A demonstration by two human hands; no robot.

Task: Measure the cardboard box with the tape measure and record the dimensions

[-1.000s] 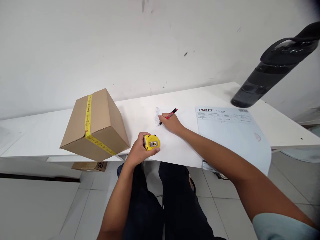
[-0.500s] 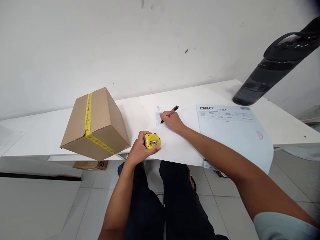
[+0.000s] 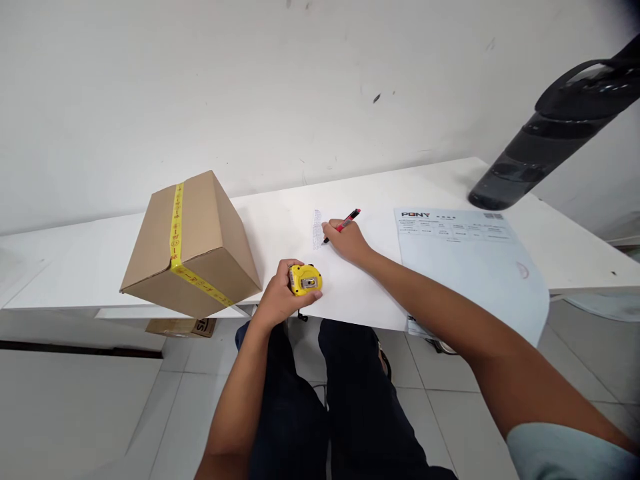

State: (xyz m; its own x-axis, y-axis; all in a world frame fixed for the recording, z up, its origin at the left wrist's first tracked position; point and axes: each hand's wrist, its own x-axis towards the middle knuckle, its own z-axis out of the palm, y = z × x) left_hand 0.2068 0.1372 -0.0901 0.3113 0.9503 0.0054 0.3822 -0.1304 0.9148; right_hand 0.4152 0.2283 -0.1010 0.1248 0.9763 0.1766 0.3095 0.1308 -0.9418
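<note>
My left hand [image 3: 281,294] is wrapped round a yellow tape measure [image 3: 309,271] near the front edge of the white table; no blade shows drawn out. A red and black pen [image 3: 349,220] is pinched in my right hand [image 3: 350,241], its tip down at the white surface. Just left of that tip runs a narrow patch of small dark handwriting [image 3: 317,230], too fine to read. To the left of both hands stands a closed cardboard box [image 3: 190,227], sealed with printed yellow tape [image 3: 176,223].
A printed sheet headed PONY [image 3: 465,267] lies under my right forearm and curls over the front edge. Behind it stands a dark bottle [image 3: 530,153]. Below the table on the left is another carton [image 3: 180,327]. A wall [image 3: 300,87] runs along the back.
The pen and my right hand have shifted very slightly right beside the handwriting. My left hand keeps its hold on the tape measure, and the whole view has moved a little.
</note>
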